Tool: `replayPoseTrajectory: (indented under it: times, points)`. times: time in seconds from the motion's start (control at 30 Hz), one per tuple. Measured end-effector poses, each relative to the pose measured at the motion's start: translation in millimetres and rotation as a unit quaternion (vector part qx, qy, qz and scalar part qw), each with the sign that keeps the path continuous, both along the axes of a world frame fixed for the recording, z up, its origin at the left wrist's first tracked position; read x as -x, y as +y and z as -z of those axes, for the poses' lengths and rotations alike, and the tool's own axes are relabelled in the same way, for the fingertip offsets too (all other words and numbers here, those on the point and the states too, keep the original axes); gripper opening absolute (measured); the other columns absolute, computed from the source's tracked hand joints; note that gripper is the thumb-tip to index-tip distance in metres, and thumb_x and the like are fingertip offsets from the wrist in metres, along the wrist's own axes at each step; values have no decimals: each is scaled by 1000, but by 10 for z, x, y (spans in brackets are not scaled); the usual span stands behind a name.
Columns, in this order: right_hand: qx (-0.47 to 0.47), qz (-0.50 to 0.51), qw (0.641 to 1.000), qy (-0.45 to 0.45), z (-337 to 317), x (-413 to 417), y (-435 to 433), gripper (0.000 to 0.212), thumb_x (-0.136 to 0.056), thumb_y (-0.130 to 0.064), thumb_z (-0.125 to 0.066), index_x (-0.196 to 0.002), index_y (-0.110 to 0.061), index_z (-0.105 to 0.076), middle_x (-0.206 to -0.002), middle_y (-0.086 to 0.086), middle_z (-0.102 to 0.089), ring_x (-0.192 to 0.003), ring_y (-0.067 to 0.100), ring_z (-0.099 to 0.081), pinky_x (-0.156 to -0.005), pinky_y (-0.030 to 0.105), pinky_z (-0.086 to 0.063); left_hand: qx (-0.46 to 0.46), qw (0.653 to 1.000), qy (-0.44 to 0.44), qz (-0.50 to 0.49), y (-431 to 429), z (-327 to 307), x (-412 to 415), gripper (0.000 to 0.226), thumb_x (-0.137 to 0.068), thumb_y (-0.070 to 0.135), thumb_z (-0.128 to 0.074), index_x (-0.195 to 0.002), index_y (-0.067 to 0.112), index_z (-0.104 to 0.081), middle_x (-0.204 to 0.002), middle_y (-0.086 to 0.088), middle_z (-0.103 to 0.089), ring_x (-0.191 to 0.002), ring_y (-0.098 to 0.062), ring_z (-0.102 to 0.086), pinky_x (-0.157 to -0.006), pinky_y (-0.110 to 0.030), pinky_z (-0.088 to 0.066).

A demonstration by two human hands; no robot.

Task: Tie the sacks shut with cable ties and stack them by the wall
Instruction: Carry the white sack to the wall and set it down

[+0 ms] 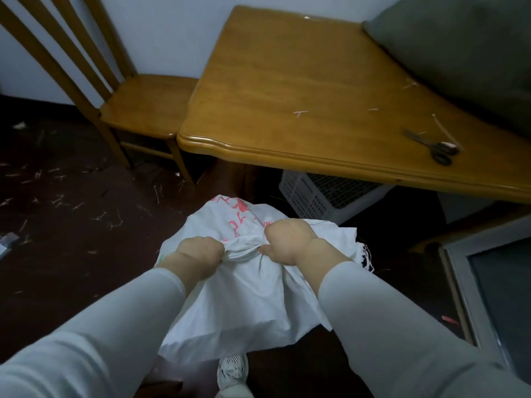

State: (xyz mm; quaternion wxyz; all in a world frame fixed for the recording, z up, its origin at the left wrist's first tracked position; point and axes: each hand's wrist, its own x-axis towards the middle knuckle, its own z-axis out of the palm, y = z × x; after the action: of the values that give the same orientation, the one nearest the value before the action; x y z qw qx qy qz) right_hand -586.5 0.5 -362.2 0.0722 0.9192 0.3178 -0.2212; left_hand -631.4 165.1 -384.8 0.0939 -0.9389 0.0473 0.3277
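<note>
Head view, looking down: my left hand (198, 252) and my right hand (287, 242) are both closed into fists on the bunched neck of a white sack (244, 297), one at each side of the gathered cloth, with the twisted neck stretched between them. Both my sleeves (115, 340) are pale grey and reach to the wrists. The sack stands on the dark floor (57, 254) straight in front of me, its body spreading out below my hands, and red printing shows on the part beyond my knuckles. A frayed edge of the cloth hangs out to the right of my right wrist. Under the sack's near edge I can see the toe of a white shoe (232, 369). Short pale clippings (112, 222) lie scattered over the floor to my left. Beyond the sack is a wooden table (287, 81), with a white perforated basket (324, 193) beneath it. On the table's right part lie scissors (436, 149) and, just beside them, a pale cable tie (444, 129); a grey cushion (459, 47) rests at the far corner. A wooden chair (143, 107) stands left of the table, against the white wall (172, 30).
</note>
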Motion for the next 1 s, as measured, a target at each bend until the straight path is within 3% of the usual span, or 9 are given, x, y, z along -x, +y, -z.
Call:
replayPoseTrajectory:
  times: [0.3, 0.43, 0.67, 0.8, 0.9, 1.0]
  points:
    - [-20, 66, 991, -118, -929, 660, -864, 38, -93, -42, -46, -110, -10, -58, -114, 9, -61, -106, 29, -57, -72, 33, -38, -21, 985, -132, 110, -757, -1004, 452, 25, -98, 20, -40, -116, 15, -56, -125, -6, -57, -116, -29, -53, -82, -35, -40]
    - [-20, 108, 976, -189, -1564, 968, -1241, 32, -93, -36, -48, -112, -12, -57, -119, 9, -59, -112, 29, -54, -77, 35, -42, -28, 966, -201, 162, -1126, -1652, 653, 24, -97, 24, -41, -111, 16, -59, -120, -6, -61, -111, -27, -57, -89, -34, -37]
    - [8, 160, 934, -319, -2774, 1466, -1782, 26, -91, -26, -49, -113, -13, -58, -119, 7, -59, -113, 26, -52, -75, 32, -39, 17, 944, -286, 161, -1701, -2944, 1060, 31, -96, 30, -46, -118, 14, -57, -126, -8, -58, -115, -30, -56, -82, -31, -43]
    - [13, 176, 898, -403, -3586, 1658, -1973, 29, -90, -22, -51, -117, -12, -56, -122, 9, -57, -116, 27, -50, -83, 34, -42, 43, 922, -349, 161, -1915, -3778, 1228, 29, -94, 29, -48, -114, 11, -59, -120, -10, -59, -110, -31, -57, -76, -30, -40]
    - [24, 182, 864, -469, -4211, 1758, -2080, 30, -89, -21, -51, -118, -13, -55, -123, 9, -57, -116, 28, -50, -85, 35, -42, 64, 900, -400, 161, -2023, -4395, 1258, 23, -92, 26, -50, -105, 10, -62, -110, -12, -63, -93, -32, -61, -74, -30, -42]
    - [19, 187, 832, -522, -4801, 1790, -2157, 30, -90, -19, -49, -118, -11, -54, -124, 11, -56, -118, 29, -49, -89, 36, -43, 77, 875, -450, 158, -2085, -5001, 1260, 12, -89, 21, -53, -91, 12, -61, -84, -7, -63, -64, -26, -52, -68, -28, -42]
